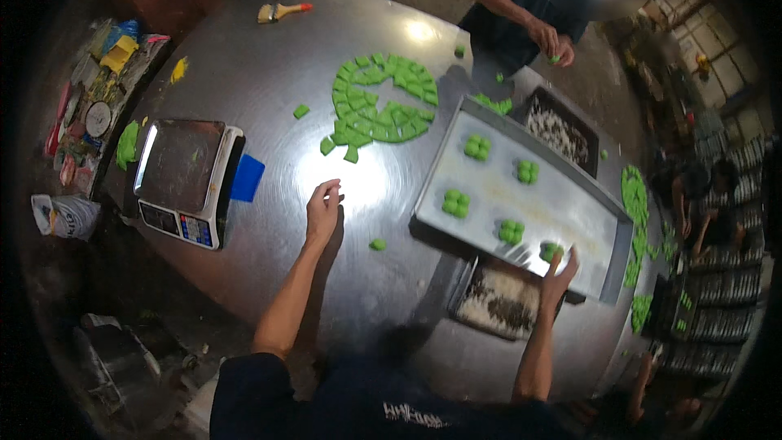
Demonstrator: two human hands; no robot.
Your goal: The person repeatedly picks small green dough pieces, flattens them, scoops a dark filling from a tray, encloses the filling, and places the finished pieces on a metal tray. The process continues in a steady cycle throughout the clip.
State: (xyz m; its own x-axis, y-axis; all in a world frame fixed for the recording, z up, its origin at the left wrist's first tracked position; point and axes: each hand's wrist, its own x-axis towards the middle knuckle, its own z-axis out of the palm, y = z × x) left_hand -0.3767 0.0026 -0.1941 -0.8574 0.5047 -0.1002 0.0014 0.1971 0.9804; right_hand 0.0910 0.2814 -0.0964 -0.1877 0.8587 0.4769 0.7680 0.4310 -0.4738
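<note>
My left hand point(323, 210) hovers over the steel table point(375, 277), fingers loosely bent and apart, with nothing visible in it. A small green dough piece point(377, 244) lies to its right. Over the near edge of a metal tray point(562, 216), my right hand point(557, 279) has its thumb and fingers spread beside a slightly blurred green dough cluster point(551, 252). The thumb appears to touch that cluster. Several other clusters of rounded dough balls point(457, 203) sit apart in the tray. Ahead of my left hand lies a flat round of cut green dough point(383, 118), with a gap in it.
A digital scale point(181, 175) and blue scraper point(247, 178) stand at left; a brush point(283, 12) lies at the back. Dark pans with pale contents point(497, 301) flank the tray. Across the table, a co-worker's hands point(554, 45) handle green dough. More dough strips point(634, 195) lie right.
</note>
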